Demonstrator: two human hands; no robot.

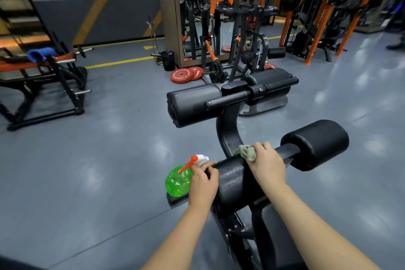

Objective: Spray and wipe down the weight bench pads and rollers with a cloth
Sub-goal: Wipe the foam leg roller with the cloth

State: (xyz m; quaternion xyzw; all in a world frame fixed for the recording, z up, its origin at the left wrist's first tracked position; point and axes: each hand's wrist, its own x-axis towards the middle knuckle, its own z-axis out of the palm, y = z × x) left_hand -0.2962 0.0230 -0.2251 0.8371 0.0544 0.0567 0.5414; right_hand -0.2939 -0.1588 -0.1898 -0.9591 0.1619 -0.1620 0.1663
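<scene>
While both of my arms reached forward over the bench, my right hand was closed over a crumpled grey-green cloth, pressing it onto the top of the near left roller, close to where that roller met the bare crossbar. The fingers were curled down around the cloth, so only a bunched corner poked out past my knuckles. My left hand gripped the neck of a spray bottle, fingers wrapped shut around it, with the hand resting against the outer end of the same roller. The bottle had a translucent bright green body, a white head and an orange trigger, and it hung just beside the roller, above the grey floor.

The rollers were black padded cylinders with a faintly textured, slightly shiny cover. The near right roller sat at the far end of the crossbar, untouched, its rounded end smooth and catching a little light. A curved black post rose from the frame to the upper pair of rollers, thicker and creased at the end cap, with a black handle bar lying across them. Part of the bench's seat pad showed between my forearms, dark and matte.

Further off lay red weight plates on the floor beside a mirror.
</scene>
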